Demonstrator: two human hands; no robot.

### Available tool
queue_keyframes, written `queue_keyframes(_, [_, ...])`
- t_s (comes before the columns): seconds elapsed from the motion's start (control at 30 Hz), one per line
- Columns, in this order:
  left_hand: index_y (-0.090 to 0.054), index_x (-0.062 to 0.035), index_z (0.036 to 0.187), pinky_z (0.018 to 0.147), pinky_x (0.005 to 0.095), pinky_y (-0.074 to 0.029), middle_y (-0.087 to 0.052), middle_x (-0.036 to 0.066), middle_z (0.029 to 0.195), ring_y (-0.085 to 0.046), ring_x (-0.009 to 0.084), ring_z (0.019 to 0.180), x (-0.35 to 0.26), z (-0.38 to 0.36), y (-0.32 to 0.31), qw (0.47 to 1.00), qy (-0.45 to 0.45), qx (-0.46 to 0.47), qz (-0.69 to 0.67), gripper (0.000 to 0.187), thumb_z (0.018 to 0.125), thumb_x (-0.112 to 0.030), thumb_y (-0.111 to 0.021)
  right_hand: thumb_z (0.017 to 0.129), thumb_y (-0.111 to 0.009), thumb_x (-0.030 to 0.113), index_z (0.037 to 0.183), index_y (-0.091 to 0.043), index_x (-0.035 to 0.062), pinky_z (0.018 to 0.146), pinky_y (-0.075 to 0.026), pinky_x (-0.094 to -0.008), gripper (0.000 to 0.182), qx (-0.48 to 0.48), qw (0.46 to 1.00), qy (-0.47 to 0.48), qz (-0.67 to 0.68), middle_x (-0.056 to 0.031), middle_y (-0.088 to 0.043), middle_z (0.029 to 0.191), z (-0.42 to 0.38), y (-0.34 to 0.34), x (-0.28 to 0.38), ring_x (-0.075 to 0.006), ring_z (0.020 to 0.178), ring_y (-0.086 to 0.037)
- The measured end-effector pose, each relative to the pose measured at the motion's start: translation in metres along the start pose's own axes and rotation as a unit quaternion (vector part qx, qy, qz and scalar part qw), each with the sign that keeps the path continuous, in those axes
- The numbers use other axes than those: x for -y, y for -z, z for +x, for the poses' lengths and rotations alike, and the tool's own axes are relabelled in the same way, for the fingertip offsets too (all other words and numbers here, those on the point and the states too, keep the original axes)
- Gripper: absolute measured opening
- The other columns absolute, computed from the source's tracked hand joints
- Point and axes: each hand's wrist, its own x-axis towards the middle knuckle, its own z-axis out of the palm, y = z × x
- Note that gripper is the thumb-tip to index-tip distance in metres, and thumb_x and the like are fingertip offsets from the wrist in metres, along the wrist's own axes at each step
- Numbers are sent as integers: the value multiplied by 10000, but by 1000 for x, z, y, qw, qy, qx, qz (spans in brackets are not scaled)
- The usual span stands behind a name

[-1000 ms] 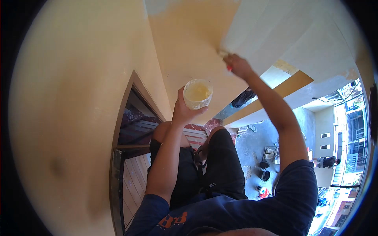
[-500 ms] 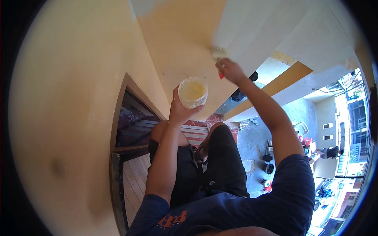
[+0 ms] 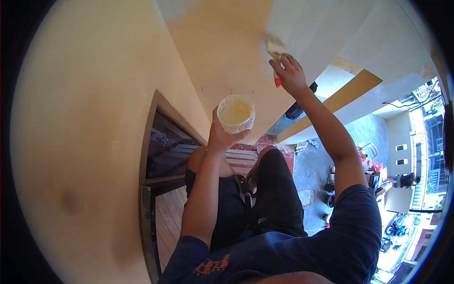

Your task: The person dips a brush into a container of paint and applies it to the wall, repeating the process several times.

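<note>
My left hand point(image 3: 223, 135) is wrapped round a whitish tub of pale yellow paint point(image 3: 236, 113), its mouth facing up toward me. Higher up and to the right, my right hand point(image 3: 289, 75) grips a paintbrush point(image 3: 275, 46) by the handle, whose red end point(image 3: 278, 82) sticks out below the fingers. The bristles touch the wall point(image 3: 227, 42), at the border between an orange-tan area and a pale whitish area point(image 3: 312, 38). Dried paint coats the tub's outside.
A brown-framed door or window opening point(image 3: 156, 132) lies to the left beside a yellowish wall point(image 3: 85, 142). Below are red floor tiles point(image 3: 269, 142) and a grey floor point(image 3: 307, 165) with buckets and other items. Another person point(image 3: 404, 180) is far off at the right.
The paintbrush and my right hand have moved up and slightly right along the wall. The whole view has shifted a little; my left hand still holds the tub.
</note>
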Motion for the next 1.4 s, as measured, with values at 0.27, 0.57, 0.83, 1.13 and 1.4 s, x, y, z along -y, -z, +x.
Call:
queue_keyframes(0.27, [-310,2,1350,998,380,-458,-566,175,1245,-566,266,1176,9,2,0,1000,4,19,5,967,612,-198,-903,775,-624,171,961,-600,118,924,-506,-381,196,122,992,16,41,-82,-577,1163,-70,-85,11,-298,1126,-542])
queue_keyframes(0.57, [-301,16,1351,1007,379,-451,-554,181,1256,-560,263,1180,8,-5,1,1000,6,14,-9,971,616,-195,-899,793,-606,115,988,-624,131,772,-542,-392,197,186,968,-79,146,-39,-593,1002,-82,-108,6,-243,990,-600])
queue_keyframes(0.83, [-300,12,1355,1002,379,-455,-556,181,1258,-562,263,1183,2,1,0,999,22,24,-7,976,613,-191,-900,745,-635,142,1003,-606,121,871,-527,-374,261,59,997,-3,52,-71,-595,1039,-51,-43,25,-266,1061,-583])
queue_keyframes(1.13, [-301,13,1353,998,382,-457,-557,182,1255,-565,267,1181,-1,-1,-7,999,12,27,14,979,608,-190,-902,738,-637,152,976,-629,99,898,-505,-395,243,33,997,-21,69,-68,-591,1054,-60,-71,19,-286,1085,-566])
queue_keyframes(1.4, [-297,6,1357,1007,388,-450,-551,180,1262,-554,268,1194,4,-2,-5,1000,0,7,31,971,615,-173,-898,798,-609,157,975,-655,110,883,-514,-372,190,177,975,4,131,-73,-615,1084,-128,-126,28,-254,1071,-587])
